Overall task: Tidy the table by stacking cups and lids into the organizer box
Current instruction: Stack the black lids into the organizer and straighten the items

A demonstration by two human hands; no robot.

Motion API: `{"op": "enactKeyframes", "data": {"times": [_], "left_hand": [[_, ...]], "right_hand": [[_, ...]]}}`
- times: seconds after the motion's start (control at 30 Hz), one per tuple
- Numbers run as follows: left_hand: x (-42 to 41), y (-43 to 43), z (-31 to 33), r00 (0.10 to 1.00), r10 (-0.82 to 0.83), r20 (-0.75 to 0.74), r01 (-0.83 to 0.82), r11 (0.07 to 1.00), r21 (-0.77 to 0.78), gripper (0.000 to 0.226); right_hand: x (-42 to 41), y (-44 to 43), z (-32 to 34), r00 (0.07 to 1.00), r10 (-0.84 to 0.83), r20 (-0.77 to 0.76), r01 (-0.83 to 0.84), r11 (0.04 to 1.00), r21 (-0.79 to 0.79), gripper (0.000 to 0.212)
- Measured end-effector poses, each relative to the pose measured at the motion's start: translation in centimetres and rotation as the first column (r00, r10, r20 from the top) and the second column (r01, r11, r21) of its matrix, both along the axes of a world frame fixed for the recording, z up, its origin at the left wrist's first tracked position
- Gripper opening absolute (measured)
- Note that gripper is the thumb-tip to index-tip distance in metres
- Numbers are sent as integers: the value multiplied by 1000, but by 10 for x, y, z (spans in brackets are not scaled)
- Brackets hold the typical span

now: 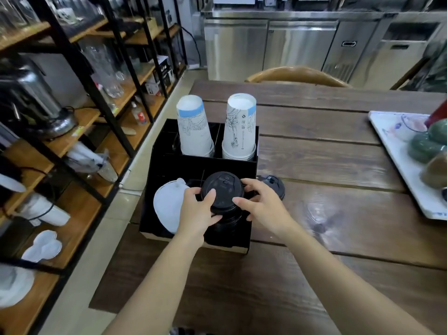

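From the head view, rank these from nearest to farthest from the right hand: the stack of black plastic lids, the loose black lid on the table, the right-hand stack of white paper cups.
From the right hand:
1. Stack of black plastic lids, touching its fingers, in the organizer's front.
2. Loose black lid, just behind the hand on the wooden table.
3. Right-hand stack of white paper cups, in the back compartment.

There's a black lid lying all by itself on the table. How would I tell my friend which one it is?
Find the black organizer box at the left end of the wooden table. Look just past the box's right wall, beyond the right hand, and a black lid lies flat on the wood. It is the only lid outside the box; the other black lids are stacked between both hands.
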State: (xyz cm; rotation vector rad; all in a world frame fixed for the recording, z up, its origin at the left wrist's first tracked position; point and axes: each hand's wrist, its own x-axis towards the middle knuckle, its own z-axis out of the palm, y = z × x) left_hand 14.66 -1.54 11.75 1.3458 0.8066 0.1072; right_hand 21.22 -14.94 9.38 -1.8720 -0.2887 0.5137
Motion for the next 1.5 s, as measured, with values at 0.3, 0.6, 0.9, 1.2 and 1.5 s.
{"op": "enactKeyframes", "data": {"times": [0.3, 0.6, 0.9, 1.2, 1.5], "left_hand": [[9, 1, 5, 995, -95, 29, 97, 993, -75, 26], [25, -9, 13, 987, -130, 97, 154, 940, -306, 32], [29, -17, 7, 987, -139, 75, 152, 968, -199, 29], [27, -22, -4, 994, -102, 47, 110, 970, -218, 36], [41, -34, -7, 994, 4, 111, 42, 912, -408, 20]], "right_hand": [[-3, -1, 2, 980, -199, 17, 195, 972, 129, 43], [20, -29, 0, 876, -482, 26, 464, 854, 235, 5], [72, -43, -76, 977, -192, 97, 215, 858, -466, 97], [89, -37, -101, 970, -5, 242, 139, 830, -541, 100], [98, -63, -81, 938, -337, 83, 345, 933, -103, 99]]}}
